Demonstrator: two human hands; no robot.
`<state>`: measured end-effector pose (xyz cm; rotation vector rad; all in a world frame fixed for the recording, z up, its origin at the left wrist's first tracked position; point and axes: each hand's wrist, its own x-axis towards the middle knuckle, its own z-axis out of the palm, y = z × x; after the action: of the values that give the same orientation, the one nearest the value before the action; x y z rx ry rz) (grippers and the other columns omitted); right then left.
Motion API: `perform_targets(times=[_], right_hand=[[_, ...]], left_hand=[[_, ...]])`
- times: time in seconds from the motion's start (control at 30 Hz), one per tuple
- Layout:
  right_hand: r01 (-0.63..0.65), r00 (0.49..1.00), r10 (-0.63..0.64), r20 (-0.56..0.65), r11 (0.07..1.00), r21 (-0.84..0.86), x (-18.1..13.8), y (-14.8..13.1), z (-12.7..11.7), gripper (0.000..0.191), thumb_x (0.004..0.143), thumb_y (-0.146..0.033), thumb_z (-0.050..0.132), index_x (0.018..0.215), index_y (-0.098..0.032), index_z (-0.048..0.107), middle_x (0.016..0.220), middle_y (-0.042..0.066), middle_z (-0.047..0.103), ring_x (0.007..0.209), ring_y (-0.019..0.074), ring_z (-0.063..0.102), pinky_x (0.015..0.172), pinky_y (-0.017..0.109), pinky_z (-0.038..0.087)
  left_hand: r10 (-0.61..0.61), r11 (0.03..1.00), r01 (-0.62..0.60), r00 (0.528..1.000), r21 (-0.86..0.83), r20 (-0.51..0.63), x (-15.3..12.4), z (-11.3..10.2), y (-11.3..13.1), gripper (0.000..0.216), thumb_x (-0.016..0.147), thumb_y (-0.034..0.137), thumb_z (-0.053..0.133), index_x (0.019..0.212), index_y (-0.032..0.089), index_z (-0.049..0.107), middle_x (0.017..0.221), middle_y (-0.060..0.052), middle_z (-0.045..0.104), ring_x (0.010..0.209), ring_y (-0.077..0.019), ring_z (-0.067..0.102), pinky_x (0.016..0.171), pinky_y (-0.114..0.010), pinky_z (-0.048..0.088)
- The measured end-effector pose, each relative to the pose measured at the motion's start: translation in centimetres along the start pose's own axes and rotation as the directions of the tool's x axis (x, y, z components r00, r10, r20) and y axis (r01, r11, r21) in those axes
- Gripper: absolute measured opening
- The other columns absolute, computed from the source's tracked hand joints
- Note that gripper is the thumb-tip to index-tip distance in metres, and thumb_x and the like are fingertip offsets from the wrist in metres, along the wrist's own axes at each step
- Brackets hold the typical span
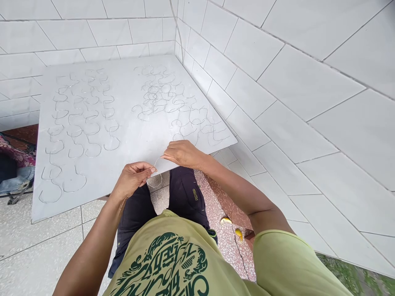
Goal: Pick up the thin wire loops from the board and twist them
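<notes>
A thin, pale wire (155, 187) curls into a loop just off the near edge of the white board (131, 135). My left hand (135, 176) pinches it between thumb and forefinger, with the loop hanging below the fingertips. The wire's other end runs up to my right hand (182, 153), whose closed fingers grip it over the board's edge. Curved wire pieces (92, 127) lie in rough columns on the left of the board. On the right side, more bent wires (163, 92) overlap in a loose, tangled spread.
White tiled walls (293, 115) meet in a corner behind and to the right of the board. A thin cable (175, 20) hangs down that corner. Cloth items (18, 176) sit at the far left. Small yellow things (238, 234) lie on the speckled floor at the lower right.
</notes>
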<state>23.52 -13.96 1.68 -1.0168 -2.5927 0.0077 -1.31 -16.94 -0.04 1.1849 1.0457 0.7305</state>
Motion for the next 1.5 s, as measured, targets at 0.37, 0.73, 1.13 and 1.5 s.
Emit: perform_targets(times=[0.37, 0.73, 1.13, 1.5], right_hand=[[-0.098, 0.995, 0.097, -0.032, 0.994, -0.037, 0.6, -1.2, 0.3, 0.056, 0.110, -0.045, 0.035, 0.071, -0.015, 0.061, 0.063, 0.004, 0.056, 0.061, 0.0149, 0.042, 0.059, 0.031, 0.019], [-0.116, 0.993, 0.114, 0.042, 0.992, 0.046, 0.7, -1.5, 0.8, 0.052, 0.111, -0.038, 0.033, 0.075, -0.015, 0.062, 0.067, 0.006, 0.059, 0.064, 0.0165, 0.047, 0.062, 0.032, 0.022], [-0.405, 0.890, 0.382, 0.249, 0.408, 0.819, -0.6, -1.0, -0.2, 0.037, 0.105, -0.046, 0.046, 0.113, -0.016, 0.065, 0.103, 0.009, 0.076, 0.083, 0.0154, 0.068, 0.066, 0.026, 0.052], [-0.041, 0.992, 0.075, -0.105, 0.955, 0.295, -0.5, -0.9, 1.6, 0.028, 0.107, -0.027, 0.044, 0.114, -0.014, 0.068, 0.086, 0.008, 0.071, 0.080, 0.0188, 0.061, 0.074, 0.032, 0.044]], left_hand=[[0.008, 0.999, -0.010, 0.999, -0.049, -0.040, -0.2, 1.3, -0.2, 0.024, 0.074, 0.038, 0.085, 0.081, 0.015, 0.078, 0.059, 0.003, 0.050, 0.047, -0.0048, 0.035, 0.042, -0.020, 0.022], [-0.007, 0.998, 0.004, 0.999, -0.067, -0.048, -0.1, 1.6, -0.4, 0.020, 0.071, 0.031, 0.085, 0.080, 0.015, 0.079, 0.059, 0.002, 0.053, 0.045, -0.0049, 0.036, 0.041, -0.021, 0.022], [0.001, 0.987, -0.019, 0.994, -0.158, -0.112, -0.2, 1.4, -0.5, 0.028, 0.071, 0.039, 0.088, 0.081, 0.014, 0.078, 0.061, 0.001, 0.055, 0.046, -0.0050, 0.038, 0.040, -0.019, 0.025], [0.003, 0.994, -0.012, 0.996, -0.108, -0.086, -0.5, 1.2, -0.2, 0.026, 0.072, 0.038, 0.087, 0.080, 0.014, 0.079, 0.062, 0.001, 0.055, 0.047, -0.0053, 0.039, 0.040, -0.019, 0.026]])
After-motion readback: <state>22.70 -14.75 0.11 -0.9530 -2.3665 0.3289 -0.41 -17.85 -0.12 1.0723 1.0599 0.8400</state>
